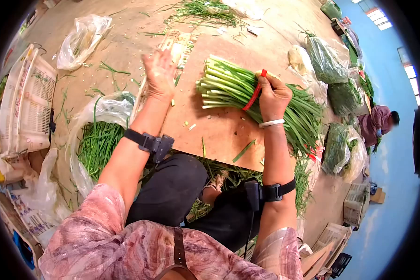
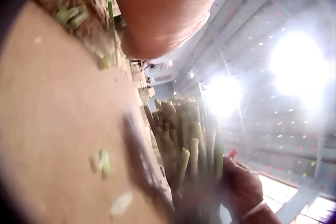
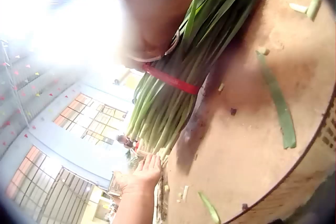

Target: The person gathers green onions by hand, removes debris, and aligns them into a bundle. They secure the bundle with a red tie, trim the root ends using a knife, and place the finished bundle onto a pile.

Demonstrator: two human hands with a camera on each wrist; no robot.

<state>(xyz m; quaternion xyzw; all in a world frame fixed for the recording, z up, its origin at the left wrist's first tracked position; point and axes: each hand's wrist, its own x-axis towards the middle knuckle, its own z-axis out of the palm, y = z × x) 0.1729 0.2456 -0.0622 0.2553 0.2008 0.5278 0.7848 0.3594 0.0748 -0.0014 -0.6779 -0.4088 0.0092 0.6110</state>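
A thick bunch of garlic chives, bound by a red band, lies across a brown board, pale cut ends to the left and green leaves to the right. My right hand grips the bunch at the band, thumb on top. Left of the cut ends, my left hand is raised near the board's left edge, fingers straight and holding nothing. In the right wrist view that left hand appears beyond the stalk ends. The left wrist view shows the stalk ends close up.
Leaf scraps lie on the board. A plastic bag of greens stands at left, with white crates beyond it. Filled bags line the right side, where another person is. Loose greens lie on the floor ahead.
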